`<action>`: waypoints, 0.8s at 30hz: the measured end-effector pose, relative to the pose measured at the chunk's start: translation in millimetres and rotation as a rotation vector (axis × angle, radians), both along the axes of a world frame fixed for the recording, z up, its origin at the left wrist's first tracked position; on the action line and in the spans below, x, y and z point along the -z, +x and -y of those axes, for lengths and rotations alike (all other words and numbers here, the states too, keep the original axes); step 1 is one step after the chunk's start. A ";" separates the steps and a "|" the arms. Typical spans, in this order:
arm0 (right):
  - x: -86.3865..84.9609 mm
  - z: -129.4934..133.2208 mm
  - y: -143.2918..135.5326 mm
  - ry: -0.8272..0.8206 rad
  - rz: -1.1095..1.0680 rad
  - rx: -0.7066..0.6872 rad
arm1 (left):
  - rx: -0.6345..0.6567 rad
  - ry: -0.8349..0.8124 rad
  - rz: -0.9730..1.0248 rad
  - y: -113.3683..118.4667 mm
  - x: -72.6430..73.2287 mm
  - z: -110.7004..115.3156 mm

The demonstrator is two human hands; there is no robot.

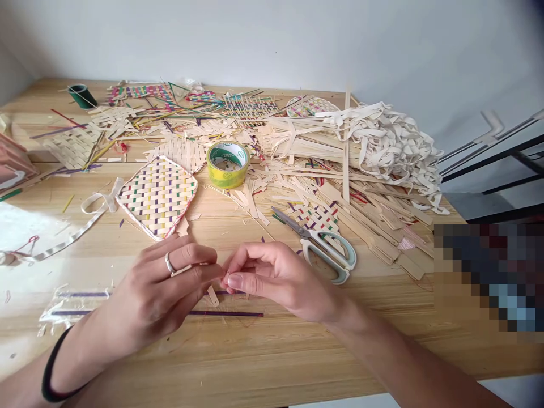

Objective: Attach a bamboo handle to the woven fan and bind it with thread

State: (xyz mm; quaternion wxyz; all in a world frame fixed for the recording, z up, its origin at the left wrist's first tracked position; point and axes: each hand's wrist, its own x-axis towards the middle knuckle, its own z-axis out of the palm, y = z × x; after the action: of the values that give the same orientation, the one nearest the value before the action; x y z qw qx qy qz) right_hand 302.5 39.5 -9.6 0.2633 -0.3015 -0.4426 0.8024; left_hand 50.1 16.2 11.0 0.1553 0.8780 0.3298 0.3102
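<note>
My left hand (170,283), with a ring on one finger, is closed, its fingertips meeting those of my right hand near the middle of the table. My right hand (272,277) pinches a small bit of reddish thread (229,288); most of it is hidden by the fingers. Whether the left fingertips also hold the thread cannot be made out. Beneath the hands lie dark purple strips (229,313) and a small pale wood piece (213,296). Behind my left hand rests a woven square (158,198) with a pink-and-white edge. White-handled scissors (317,238) lie beyond my right hand.
A yellow tape roll (228,173) stands behind the hands. Woven pieces and loose strips cover the back of the table (382,351). At the right are a bundle of white ribbons (395,141) and flat wooden sticks (382,226). A dark green spool (83,96) sits back left.
</note>
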 end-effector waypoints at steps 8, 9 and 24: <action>-3.2 -3.1 2.7 0.010 -0.016 0.022 | -0.015 -0.124 0.085 6.7 -6.9 0.9; -3.6 -3.3 3.4 0.009 -0.013 0.022 | -0.020 -0.160 0.106 7.2 -7.8 0.4; -7.9 -7.2 3.2 0.057 -0.016 0.051 | -0.031 -1.006 0.453 8.4 -12.8 -2.6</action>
State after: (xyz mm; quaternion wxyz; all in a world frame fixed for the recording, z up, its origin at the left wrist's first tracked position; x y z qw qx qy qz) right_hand 305.7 46.7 -1.7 0.2957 -0.2984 -0.4554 0.7849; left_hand 58.5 18.8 23.8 0.6182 0.6018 0.4087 0.2978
